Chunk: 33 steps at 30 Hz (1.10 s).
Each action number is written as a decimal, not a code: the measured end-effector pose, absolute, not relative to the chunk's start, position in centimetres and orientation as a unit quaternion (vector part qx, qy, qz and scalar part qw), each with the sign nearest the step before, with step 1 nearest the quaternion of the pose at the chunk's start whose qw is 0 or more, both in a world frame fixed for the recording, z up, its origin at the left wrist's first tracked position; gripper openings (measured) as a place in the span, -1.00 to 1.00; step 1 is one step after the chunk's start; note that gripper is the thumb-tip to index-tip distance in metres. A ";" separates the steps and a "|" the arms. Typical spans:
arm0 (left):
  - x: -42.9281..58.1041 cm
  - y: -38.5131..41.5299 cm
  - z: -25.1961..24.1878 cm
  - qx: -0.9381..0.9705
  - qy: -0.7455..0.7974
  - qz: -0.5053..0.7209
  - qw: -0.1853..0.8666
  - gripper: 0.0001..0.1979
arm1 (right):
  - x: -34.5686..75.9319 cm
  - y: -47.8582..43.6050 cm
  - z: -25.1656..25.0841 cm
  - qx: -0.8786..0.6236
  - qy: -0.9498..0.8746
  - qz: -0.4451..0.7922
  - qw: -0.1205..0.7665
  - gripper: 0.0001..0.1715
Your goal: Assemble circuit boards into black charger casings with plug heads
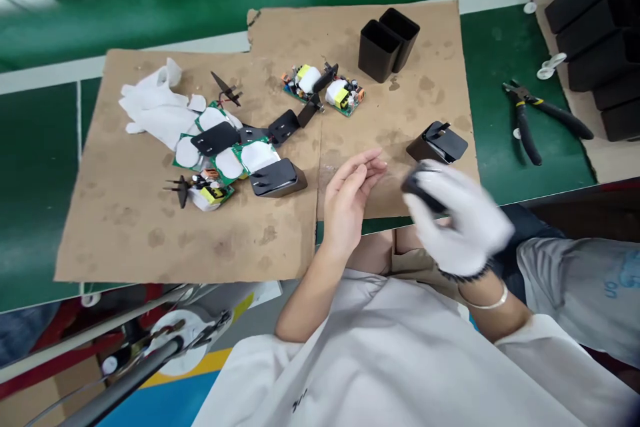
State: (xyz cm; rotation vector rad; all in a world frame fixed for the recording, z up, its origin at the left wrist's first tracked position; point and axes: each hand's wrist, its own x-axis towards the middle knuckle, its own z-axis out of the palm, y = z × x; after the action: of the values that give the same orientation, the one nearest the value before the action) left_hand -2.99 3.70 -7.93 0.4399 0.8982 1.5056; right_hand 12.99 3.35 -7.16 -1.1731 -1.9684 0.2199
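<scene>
Cardboard [150, 227] is covering most of the green bench [40, 167] and reaching almost to its near lip, so we are judging that anything knocked toward us could be sliding off onto the lap below. Stacked black casings [600, 47] are crowding the far right corner, well apart from the hands. A spare white glove [155, 107] is lying at the left, touching a loose heap of circuit boards [220, 153] and plug plates. A wrist sweeping across could be scattering that heap or bending the bare prongs. Two open casings [387, 43] are standing upright at the back, with pliers [530, 120] lying on the green to their right. A capped plug body [437, 141] is resting just beyond the gloved fingers, near enough to be nudged.

Our right hand [460, 213], gloved in white, is closing around a small black part [420, 188] above the cardboard's near edge. Blur is hiding how firmly the fingers are pinching. Our left hand [350, 197], bare, is hovering released beside it, palm turned inward, fingers loosely curved, gripping nothing. We are weighing this as the main risk: cloth fingertips are prone to slipping on smooth plastic, and with the bare hand not under the part, a loose pinch could be letting it fall out of reach.
</scene>
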 end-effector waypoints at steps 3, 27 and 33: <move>-3.0 3.6 -8.0 0.187 0.391 0.653 0.621 -0.79 | 13.3 3.5 -9.2 -0.441 -0.769 0.006 0.463 -0.54; -0.8 4.9 -7.2 0.446 0.393 0.511 0.621 -0.81 | 14.6 1.2 -10.5 -0.480 -0.733 0.074 0.476 -0.33; -1.1 4.4 -7.0 0.560 0.412 0.492 0.524 -0.74 | 13.8 0.7 -10.5 -0.508 -0.686 0.112 0.509 -0.30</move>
State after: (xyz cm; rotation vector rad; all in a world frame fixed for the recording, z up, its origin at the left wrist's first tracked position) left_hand -1.15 4.39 -6.97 1.3392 0.9867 1.1773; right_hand 13.81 0.69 -10.49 -1.2230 -1.6530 0.2708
